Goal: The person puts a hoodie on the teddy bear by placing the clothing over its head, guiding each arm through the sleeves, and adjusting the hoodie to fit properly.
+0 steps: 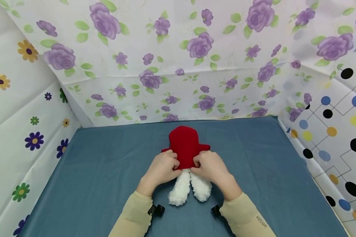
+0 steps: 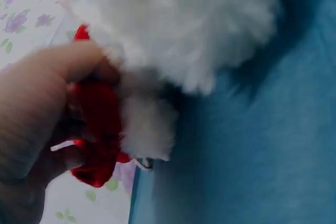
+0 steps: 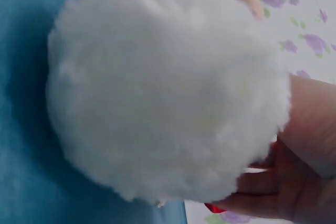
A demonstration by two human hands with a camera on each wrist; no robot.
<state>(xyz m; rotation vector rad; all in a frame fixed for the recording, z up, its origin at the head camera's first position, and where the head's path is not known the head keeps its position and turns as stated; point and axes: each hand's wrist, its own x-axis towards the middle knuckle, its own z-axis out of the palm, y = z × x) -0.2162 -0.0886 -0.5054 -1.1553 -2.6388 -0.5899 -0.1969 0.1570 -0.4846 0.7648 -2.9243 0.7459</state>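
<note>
A plush toy lies on the blue cloth, with a red hooded garment [image 1: 184,141] over its upper part and two fluffy white legs [image 1: 179,191] pointing toward me. My left hand [image 1: 163,166] pinches the garment's lower left edge. On the opposite side, my right hand [image 1: 212,166] holds the lower right edge, its fingers curled. In the left wrist view, red fabric [image 2: 100,124] shows between thumb and fingers beside white fur [image 2: 173,24]. A white furry leg [image 3: 163,93] fills most of the right wrist view and hides much of that hand's grip.
Blue cloth [image 1: 106,171] covers the table. Behind it rises a sheet with purple roses [image 1: 148,79]. A flower-patterned sheet [image 1: 14,138] stands at the left, and one with coloured dots [image 1: 335,144] at the right.
</note>
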